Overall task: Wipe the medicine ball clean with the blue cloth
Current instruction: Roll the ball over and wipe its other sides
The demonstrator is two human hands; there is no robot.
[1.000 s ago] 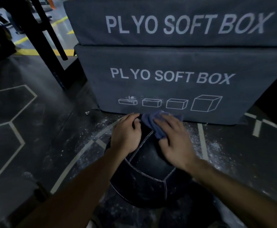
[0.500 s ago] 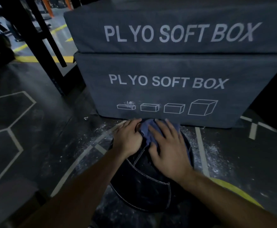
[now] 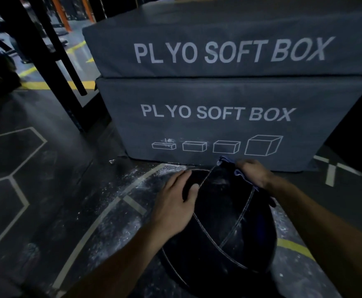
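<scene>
A black medicine ball (image 3: 221,224) with pale stitched seams rests on the dark floor just in front of me. My left hand (image 3: 175,203) lies flat on its upper left side, fingers spread over a seam. My right hand (image 3: 255,174) presses the blue cloth (image 3: 238,172) against the ball's far upper right edge. Only a crumpled fringe of the cloth shows beyond the fingers; the remainder is hidden under the hand and behind the ball.
Two stacked grey plyo soft boxes (image 3: 218,117) stand right behind the ball. A black metal rack leg (image 3: 53,67) rises at the left. White chalk dust (image 3: 130,179) is scattered over the floor with its painted lines (image 3: 102,214).
My right hand has slid the cloth from the ball's top centre over to its far right edge. The left hand has shifted slightly down the left side. The view has tilted.
</scene>
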